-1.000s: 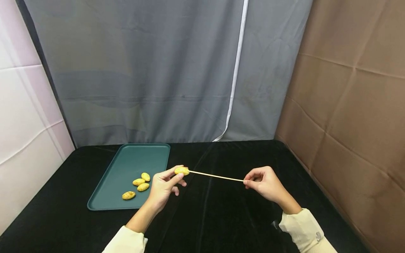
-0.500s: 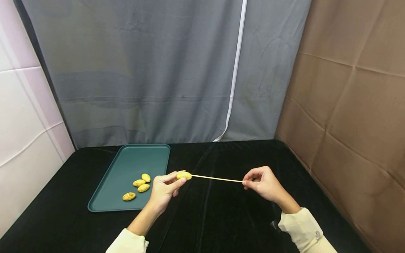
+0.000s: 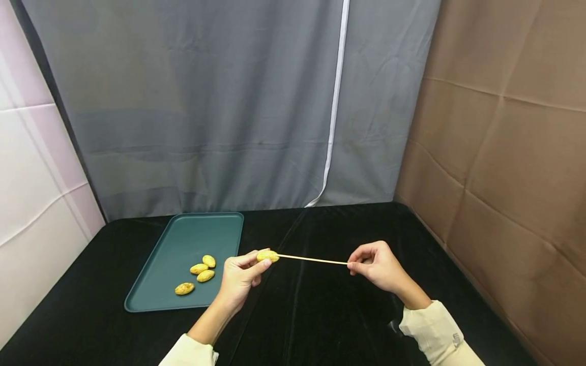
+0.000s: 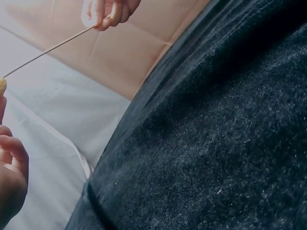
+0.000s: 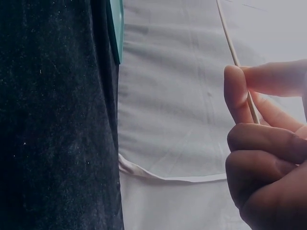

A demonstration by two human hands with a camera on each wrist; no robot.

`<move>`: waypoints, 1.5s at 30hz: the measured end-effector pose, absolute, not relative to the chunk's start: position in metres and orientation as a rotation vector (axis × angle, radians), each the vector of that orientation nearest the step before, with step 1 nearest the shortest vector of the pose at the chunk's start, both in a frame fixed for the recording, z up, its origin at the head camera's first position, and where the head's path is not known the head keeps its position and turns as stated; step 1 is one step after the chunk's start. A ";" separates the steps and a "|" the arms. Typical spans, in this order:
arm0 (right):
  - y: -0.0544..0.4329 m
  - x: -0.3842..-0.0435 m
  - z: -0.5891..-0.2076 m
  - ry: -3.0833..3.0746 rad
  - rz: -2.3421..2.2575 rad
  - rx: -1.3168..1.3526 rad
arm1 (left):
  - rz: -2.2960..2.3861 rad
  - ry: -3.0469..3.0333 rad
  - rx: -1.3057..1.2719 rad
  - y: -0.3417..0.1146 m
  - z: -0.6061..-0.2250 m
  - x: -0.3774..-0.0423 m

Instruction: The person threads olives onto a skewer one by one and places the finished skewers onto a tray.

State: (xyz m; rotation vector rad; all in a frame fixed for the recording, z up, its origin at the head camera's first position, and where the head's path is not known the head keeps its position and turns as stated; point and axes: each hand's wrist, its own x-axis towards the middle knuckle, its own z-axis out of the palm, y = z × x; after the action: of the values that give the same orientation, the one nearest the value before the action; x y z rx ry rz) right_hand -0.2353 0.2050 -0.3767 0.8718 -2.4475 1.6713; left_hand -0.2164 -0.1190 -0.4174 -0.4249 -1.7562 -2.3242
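Note:
In the head view my left hand (image 3: 239,280) pinches a yellow oval fruit-like piece (image 3: 267,256) with brownish mottling, thumb in front and fingers behind. A thin wooden skewer (image 3: 313,259) runs from the right end of that piece, nearly level above the table. My right hand (image 3: 379,268) pinches its other end between thumb and fingertips. The right wrist view shows the skewer (image 5: 229,40) passing between thumb and index finger, its end close to the curled fingers. Only a sliver of the yellow piece (image 4: 2,86) enters the left wrist view.
Left of my left hand lies a teal tray (image 3: 183,234) with several similar yellow pieces (image 3: 185,288) on its near right part. Black cloth (image 3: 320,325) covers the table. A grey curtain (image 3: 206,101) hangs behind, and a brown cloth wall (image 3: 503,178) stands at the right.
My left hand has moved slightly down, and its loosely spread lower fingers have drawn in around the yellow piece. My right hand keeps its pinch, nearly still. The head view has shifted a little.

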 end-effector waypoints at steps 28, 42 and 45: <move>0.197 -0.237 -0.370 -2.485 1.660 0.892 | -2.308 -1.777 -0.444 -0.111 -0.419 -0.218; 0.192 -0.236 -0.371 -2.509 1.616 0.889 | -2.270 -1.815 -0.469 -0.107 -0.420 -0.219; 0.191 -0.237 -0.370 -2.525 1.606 0.883 | -2.281 -1.823 -0.477 -0.106 -0.420 -0.218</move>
State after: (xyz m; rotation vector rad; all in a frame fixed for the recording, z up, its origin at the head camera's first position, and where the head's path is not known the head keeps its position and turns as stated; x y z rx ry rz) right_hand -0.2368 0.1912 -0.3702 0.8828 -2.5254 1.6057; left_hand -0.2180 -0.1062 -0.4203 -0.4769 -1.8230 -2.2811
